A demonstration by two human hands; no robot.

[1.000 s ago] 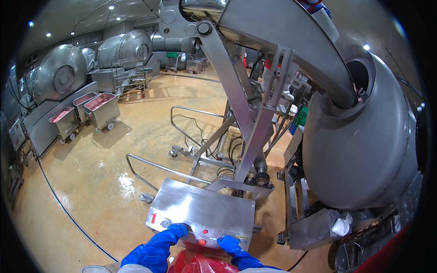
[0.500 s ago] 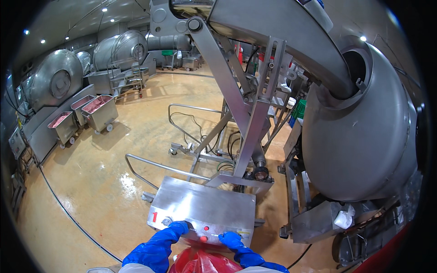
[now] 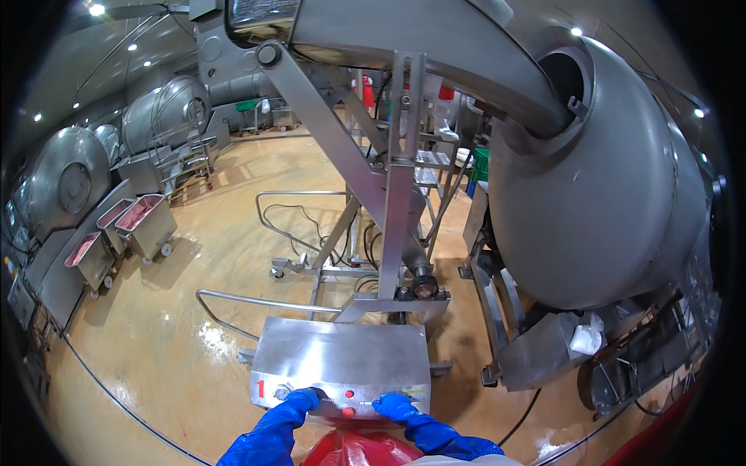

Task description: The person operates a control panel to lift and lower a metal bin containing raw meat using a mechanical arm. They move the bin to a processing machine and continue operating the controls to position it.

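Observation:
In front of me is a stainless steel control box (image 3: 336,351) with a sloped top, a dial and red buttons along its near face. My left hand (image 3: 305,399), in a blue glove, is closed at that face just right of the round dial (image 3: 283,391). Also gloved in blue, my right hand (image 3: 394,405) is closed against the panel right of the upper red button (image 3: 349,394) and lower red button (image 3: 348,412). My fingers cover whatever controls they hold. Red plastic (image 3: 361,446) hangs between my forearms.
A steel lift frame (image 3: 398,202) rises behind the box, its chute (image 3: 435,54) reaching into a large steel drum (image 3: 583,210) on the right. Meat-filled carts (image 3: 151,229) stand left, near further drums (image 3: 71,179). Tubular rails (image 3: 264,297) and a floor cable (image 3: 522,419) lie around.
My view has turned, so the lift frame, drum and carts sit further left in the picture. Both hands stay at the same places on the control panel.

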